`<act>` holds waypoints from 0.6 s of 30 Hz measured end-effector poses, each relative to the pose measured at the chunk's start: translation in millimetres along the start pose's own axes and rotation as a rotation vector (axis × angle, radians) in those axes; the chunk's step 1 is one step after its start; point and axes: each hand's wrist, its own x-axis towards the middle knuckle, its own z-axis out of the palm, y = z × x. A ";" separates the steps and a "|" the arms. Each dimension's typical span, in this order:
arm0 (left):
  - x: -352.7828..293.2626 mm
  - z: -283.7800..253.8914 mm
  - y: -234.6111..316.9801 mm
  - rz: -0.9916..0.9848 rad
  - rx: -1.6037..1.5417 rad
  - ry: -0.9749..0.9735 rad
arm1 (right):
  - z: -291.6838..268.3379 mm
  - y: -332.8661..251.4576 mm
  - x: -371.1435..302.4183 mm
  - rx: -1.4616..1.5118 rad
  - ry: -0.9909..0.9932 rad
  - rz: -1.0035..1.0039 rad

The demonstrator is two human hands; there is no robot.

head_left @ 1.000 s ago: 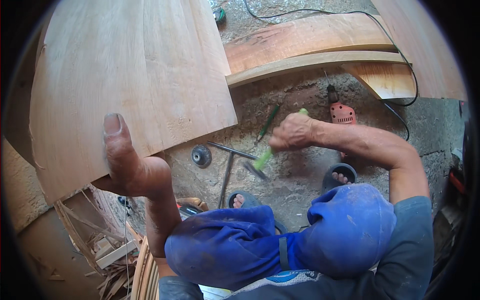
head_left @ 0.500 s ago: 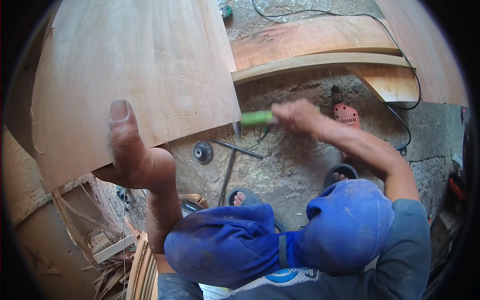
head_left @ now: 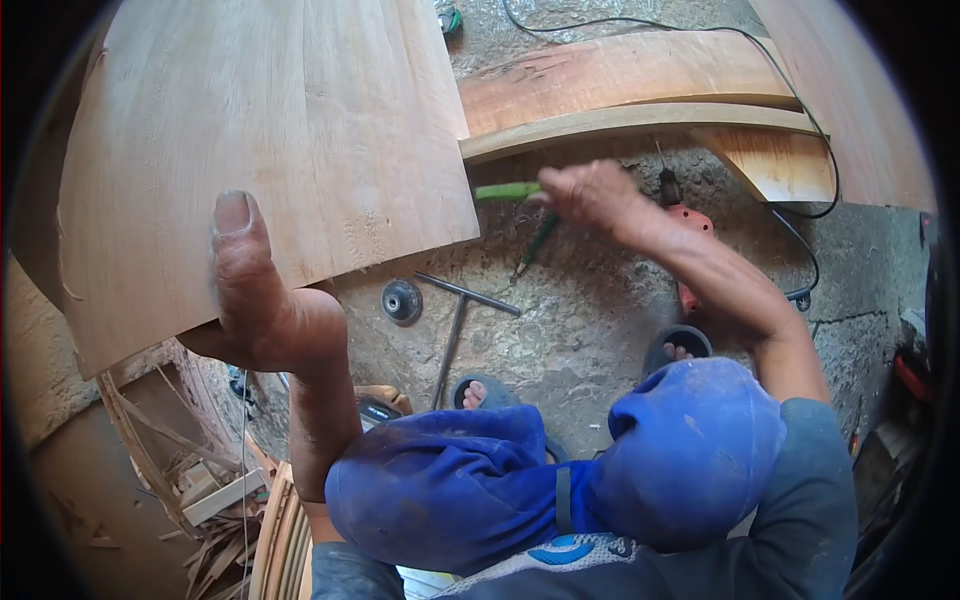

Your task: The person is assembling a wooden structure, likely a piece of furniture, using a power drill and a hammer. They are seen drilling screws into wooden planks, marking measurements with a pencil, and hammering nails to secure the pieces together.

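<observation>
My left hand grips the near edge of a wide pale wooden panel. Its thumb lies on top of the wood while the fingers are hidden beneath. To the right of the panel, my right hand is closed around a hammer by its bright green handle. Motion blurs that hand slightly. The hammer's head is out of sight at the panel's right edge.
A T-shaped metal bar, a black round disc and a dark green pointed tool lie on the rough floor. Beyond them are a red drill, a curved wooden strip and a black cable. Wood scraps lie lower left.
My right hand has moved the hammer up in the picture, and the metal head seen below the panel's corner has gone out of sight. My left hand keeps its grip.
</observation>
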 end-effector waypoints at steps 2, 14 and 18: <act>1.5 9.6 6.4 -0.046 -0.059 0.052 | 12.0 -17.0 -5.5 0.064 0.028 0.151; -4.9 10.5 8.2 -0.086 -0.041 -0.022 | -15.4 6.3 7.9 -0.042 -0.177 -0.125; -4.2 15.9 16.5 -0.075 0.023 -0.043 | 13.8 -17.4 -15.1 0.107 0.108 0.218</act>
